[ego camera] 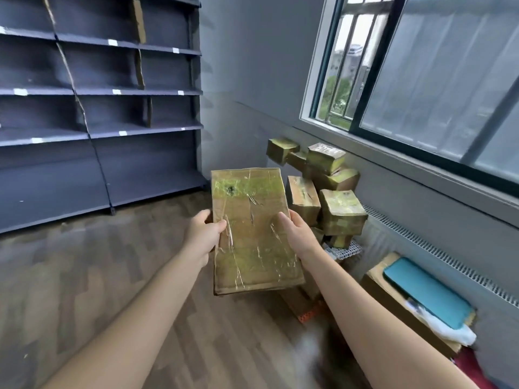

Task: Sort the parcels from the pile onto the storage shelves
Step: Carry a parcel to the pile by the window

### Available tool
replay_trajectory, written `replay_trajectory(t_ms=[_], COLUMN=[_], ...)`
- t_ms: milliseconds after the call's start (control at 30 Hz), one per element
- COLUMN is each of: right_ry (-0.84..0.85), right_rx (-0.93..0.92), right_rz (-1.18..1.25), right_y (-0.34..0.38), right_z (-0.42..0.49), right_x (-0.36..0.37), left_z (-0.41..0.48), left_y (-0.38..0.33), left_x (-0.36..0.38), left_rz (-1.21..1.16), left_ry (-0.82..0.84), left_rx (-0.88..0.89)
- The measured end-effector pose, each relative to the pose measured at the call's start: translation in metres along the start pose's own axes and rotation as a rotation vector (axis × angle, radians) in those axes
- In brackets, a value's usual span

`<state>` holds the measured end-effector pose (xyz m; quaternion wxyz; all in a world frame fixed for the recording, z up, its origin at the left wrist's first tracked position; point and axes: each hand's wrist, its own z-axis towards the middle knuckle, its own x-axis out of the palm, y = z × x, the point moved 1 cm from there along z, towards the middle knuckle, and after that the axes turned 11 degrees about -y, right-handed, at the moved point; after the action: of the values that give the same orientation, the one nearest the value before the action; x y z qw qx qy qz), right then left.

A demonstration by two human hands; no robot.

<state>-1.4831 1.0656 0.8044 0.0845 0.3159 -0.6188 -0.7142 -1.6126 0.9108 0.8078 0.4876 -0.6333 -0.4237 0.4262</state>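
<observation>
I hold a flat brown cardboard parcel point(252, 228), wrapped in clear and yellowish tape, out in front of me above the floor. My left hand point(202, 233) grips its left edge, thumb on top. On the right edge my right hand point(300, 234) grips it the same way. Behind the parcel, under the window, a pile of small taped cardboard parcels point(327, 189) is stacked against the wall. The dark blue storage shelves point(104, 91) stand at the left, several tiers high, with white labels on their front edges and nothing on the boards in view.
A cardboard box point(404, 307) with a teal flat item point(427, 293) and white wrapping on top sits at the right by the wall heater grille point(438, 248). A white mesh crate point(346, 249) shows under the pile. Wooden floor point(112, 262) lies between me and the shelves.
</observation>
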Motion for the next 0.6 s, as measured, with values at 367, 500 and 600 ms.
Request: replay_trajectory(t_ms=[367, 500, 600], right_ry=[-0.157, -0.161, -0.170], right_rx=[0.009, 0.033, 0.073], right_rz=[-0.208, -0.232, -0.246], right_y=[-0.002, -0.031, -0.057], right_z=[0.196, 0.281, 0.354], right_x=[0.017, 0.011, 0.004], left_z=[0.175, 0.232, 0.277], left_y=[-0.036, -0.042, -0.048], left_x=[0.129, 0.192, 0.250], left_rz=[0.046, 0.101, 0.145], left_ry=[0.128, 0.164, 0.164], left_rx=[-0.051, -0.066, -0.065])
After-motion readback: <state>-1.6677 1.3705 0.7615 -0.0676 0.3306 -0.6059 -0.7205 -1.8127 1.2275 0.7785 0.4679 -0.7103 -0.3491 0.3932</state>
